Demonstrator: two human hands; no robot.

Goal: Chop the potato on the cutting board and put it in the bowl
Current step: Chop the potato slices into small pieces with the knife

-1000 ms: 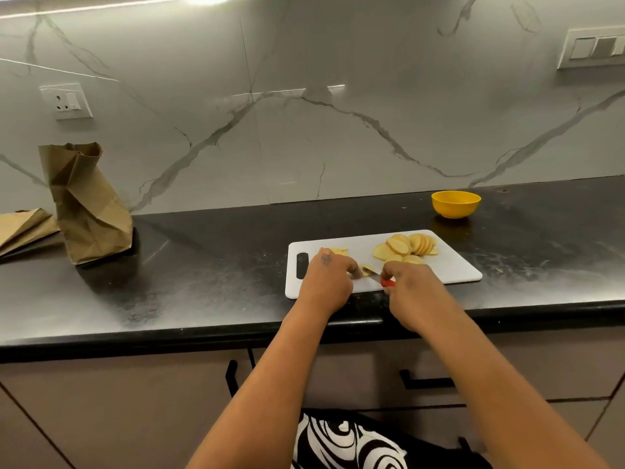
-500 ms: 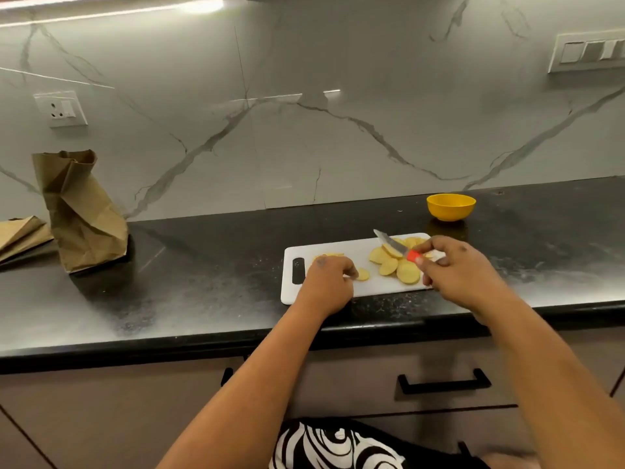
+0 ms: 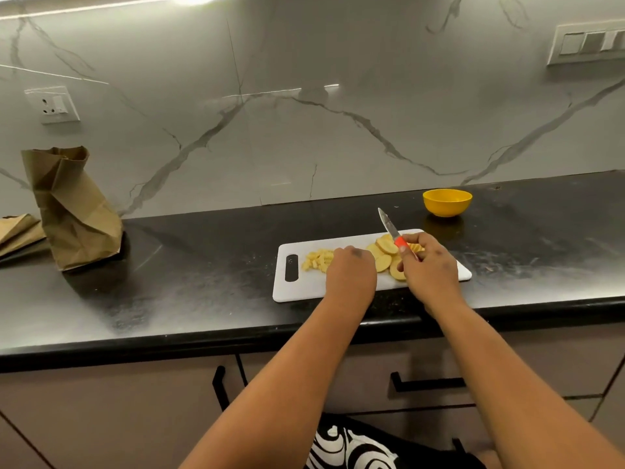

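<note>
Sitting far out to the left of both hands, a crumpled brown paper bag [image 3: 72,211] stands on the black stone counter [image 3: 189,282]. Small yellow potato cubes [image 3: 318,259] lie heaped on the white plastic cutting board [image 3: 304,289], just left of the left hand [image 3: 351,272], knuckles up, fingers curled over the board; what they pinch, I can't tell. Round potato slices [image 3: 384,253] sit between the hands. The right hand [image 3: 429,265] grips a red-handled knife [image 3: 394,233], blade raised. Beyond it, a small yellow bowl [image 3: 447,202].

A home kitchen: black countertop [image 3: 169,286], marble backsplash [image 3: 338,130], cabinet drawers [image 3: 427,384].
</note>
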